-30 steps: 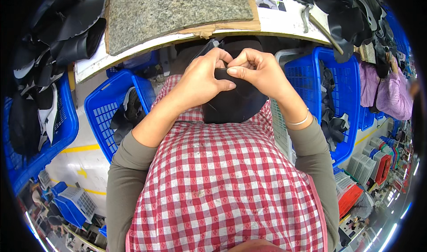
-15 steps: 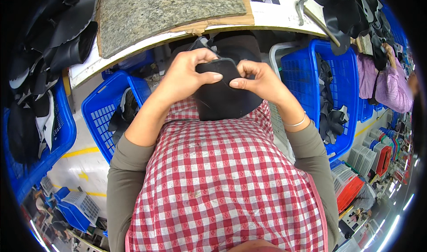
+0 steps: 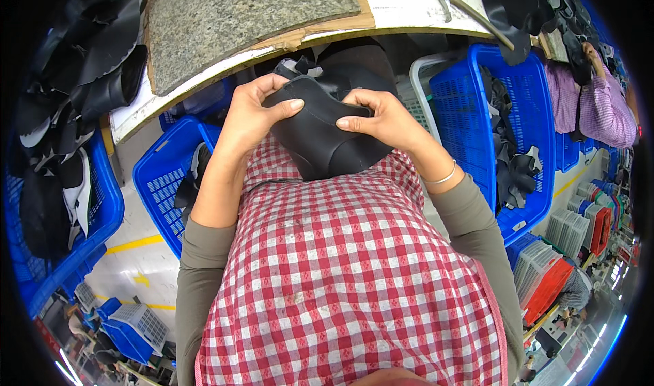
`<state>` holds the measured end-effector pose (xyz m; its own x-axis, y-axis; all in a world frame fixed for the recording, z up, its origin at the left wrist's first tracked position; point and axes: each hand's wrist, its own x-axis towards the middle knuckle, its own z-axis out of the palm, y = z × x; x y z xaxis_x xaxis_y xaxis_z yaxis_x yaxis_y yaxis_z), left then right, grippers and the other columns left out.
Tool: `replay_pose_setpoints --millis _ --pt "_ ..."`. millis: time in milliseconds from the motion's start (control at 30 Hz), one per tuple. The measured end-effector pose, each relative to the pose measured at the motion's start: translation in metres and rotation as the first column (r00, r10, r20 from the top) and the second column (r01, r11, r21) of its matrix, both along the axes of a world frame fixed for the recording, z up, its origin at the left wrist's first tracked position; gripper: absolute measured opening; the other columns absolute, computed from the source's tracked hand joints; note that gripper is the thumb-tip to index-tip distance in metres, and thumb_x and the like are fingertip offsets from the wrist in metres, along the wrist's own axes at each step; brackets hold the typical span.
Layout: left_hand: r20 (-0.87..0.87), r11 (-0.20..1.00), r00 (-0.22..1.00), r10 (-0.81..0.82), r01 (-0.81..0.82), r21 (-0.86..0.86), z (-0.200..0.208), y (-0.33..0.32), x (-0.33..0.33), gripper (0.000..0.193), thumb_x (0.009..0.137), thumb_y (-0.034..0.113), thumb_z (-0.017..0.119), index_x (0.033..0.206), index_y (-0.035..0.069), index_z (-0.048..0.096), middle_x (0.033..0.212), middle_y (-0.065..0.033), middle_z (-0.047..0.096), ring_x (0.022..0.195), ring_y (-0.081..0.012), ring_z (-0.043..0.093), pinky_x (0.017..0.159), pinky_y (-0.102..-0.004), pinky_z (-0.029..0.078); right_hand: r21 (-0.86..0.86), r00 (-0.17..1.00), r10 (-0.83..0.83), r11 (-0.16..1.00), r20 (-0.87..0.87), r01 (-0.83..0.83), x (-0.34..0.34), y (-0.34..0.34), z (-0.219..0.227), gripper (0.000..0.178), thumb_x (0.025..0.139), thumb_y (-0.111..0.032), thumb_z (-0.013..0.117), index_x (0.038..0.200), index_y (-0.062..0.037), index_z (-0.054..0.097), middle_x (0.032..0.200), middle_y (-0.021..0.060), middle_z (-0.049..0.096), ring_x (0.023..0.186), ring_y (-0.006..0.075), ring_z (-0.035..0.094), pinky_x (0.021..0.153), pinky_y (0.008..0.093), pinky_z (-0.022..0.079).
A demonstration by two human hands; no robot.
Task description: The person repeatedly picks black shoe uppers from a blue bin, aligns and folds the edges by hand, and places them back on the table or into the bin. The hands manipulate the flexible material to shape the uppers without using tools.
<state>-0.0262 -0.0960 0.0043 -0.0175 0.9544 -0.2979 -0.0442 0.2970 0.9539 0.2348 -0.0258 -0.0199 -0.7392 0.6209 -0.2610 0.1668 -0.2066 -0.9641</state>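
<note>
A black leather shoe upper (image 3: 319, 131) with curved seams hangs above my lap. My left hand (image 3: 253, 116) pinches its top edge near the left corner, thumb on the face towards me and fingers behind. Further right along that edge, my right hand (image 3: 387, 122) grips it between thumb and bent fingers. Between the two hands the edge dips in a curve. More black pieces with a grey-white patch show just beyond the upper, partly hidden by it.
A stone slab (image 3: 252, 28) lies on the white worktable (image 3: 409, 20), with a hammer (image 3: 480, 22) at its right. Blue baskets (image 3: 521, 212) of black pieces stand on both sides. Black pieces (image 3: 109, 62) overhang the table's left end. Another person (image 3: 603, 107) works at far right.
The upper has been spread and turned, so its curved edge and seams now show. My left hand has moved left, widening the gap between my hands.
</note>
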Motion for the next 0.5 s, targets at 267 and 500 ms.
replay_pose_setpoints --millis 267,500 --pt "0.009 0.999 1.000 -0.016 0.015 0.038 0.001 -0.007 -0.008 0.024 0.086 0.004 0.083 0.106 0.001 0.070 0.096 -0.0013 0.073 0.090 -0.0080 0.065 0.085 -0.0244 0.052 -0.003 0.994 -0.081 0.997 -0.071 0.081 -0.009 -0.004 0.000 0.024 0.088 -0.015 0.085 0.106 -0.0006 0.078 0.098 0.0026 0.074 0.089 0.0091 0.067 0.080 0.0257 0.053" --pt "-0.008 0.982 0.993 0.122 -0.119 0.143 -0.005 -0.003 -0.007 0.015 0.093 0.012 0.077 0.103 0.003 0.072 0.096 0.0007 0.072 0.089 -0.0069 0.063 0.086 -0.0250 0.051 0.592 0.911 -0.322 0.798 0.257 0.115 -0.025 -0.019 0.021 0.043 0.080 -0.036 0.089 0.099 -0.0005 0.073 0.093 0.0138 0.068 0.082 0.0293 0.068 0.076 0.0368 0.054"
